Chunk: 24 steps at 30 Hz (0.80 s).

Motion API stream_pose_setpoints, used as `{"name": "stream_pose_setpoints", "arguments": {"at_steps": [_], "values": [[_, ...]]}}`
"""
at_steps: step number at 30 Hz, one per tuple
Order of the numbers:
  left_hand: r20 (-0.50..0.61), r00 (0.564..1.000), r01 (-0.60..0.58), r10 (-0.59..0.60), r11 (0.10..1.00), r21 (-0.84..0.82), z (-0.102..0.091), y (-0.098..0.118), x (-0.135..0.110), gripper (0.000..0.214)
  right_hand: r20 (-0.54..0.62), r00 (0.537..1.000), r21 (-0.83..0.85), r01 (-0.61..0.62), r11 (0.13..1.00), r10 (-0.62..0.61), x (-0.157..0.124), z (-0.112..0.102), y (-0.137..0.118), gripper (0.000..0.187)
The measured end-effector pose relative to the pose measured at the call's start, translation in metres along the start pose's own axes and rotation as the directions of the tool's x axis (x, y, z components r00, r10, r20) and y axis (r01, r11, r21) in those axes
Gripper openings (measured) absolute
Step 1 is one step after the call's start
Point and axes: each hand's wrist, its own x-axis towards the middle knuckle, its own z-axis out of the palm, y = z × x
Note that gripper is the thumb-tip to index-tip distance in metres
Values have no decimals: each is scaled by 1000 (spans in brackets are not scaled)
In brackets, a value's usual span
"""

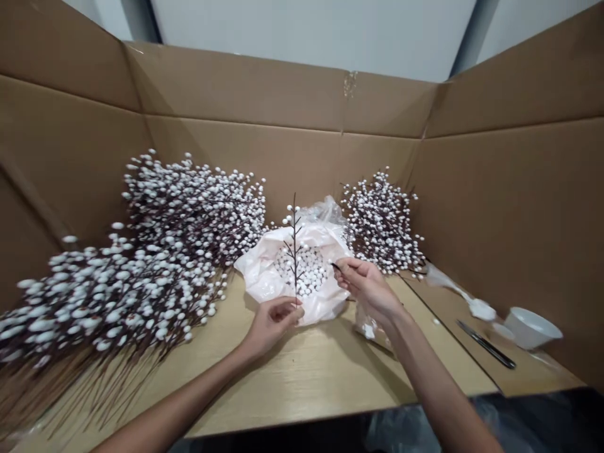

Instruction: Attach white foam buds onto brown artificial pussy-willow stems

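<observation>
My left hand (276, 324) pinches a thin brown artificial branch (295, 251) near its lower end and holds it upright. A few white berries cling near the top of the branch; its lower side twigs are bare. Behind it lies an open plastic bag (259, 267) with many loose white berries (309, 277) in it. Over the bag's right edge, my right hand (368, 286) has thumb and fingers closed on a small, thin dark piece (335, 267), whose kind I cannot make out. The two hands are apart.
Finished-looking berry sprays (189, 207) pile at the left, with more stems (117, 296) in front. Another bunch (382, 220) stands at the back right. A white cup (533, 327), a slim dark tool (488, 345) and a white-coated item (481, 309) lie right. Cardboard walls (264, 88) enclose the table.
</observation>
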Motion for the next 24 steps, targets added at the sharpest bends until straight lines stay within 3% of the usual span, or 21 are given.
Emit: {"name": "stream_pose_setpoints", "arguments": {"at_steps": [6,14,17,24], "values": [[-73,997,13,-19,996,-87,3,-4,2,40,28,981,-206,196,959,-194,30,28,14,28],[-98,993,59,-67,995,-84,4,-3,2,38,42,916,-486,368,793,-399,31,18,47,10],[-98,992,75,-84,993,-86,5,-3,3,38,44,904,-541,379,751,-424,30,17,49,10],[-80,993,85,-91,993,-80,3,-5,4,38,35,909,-551,364,750,-416,29,19,51,10]]}}
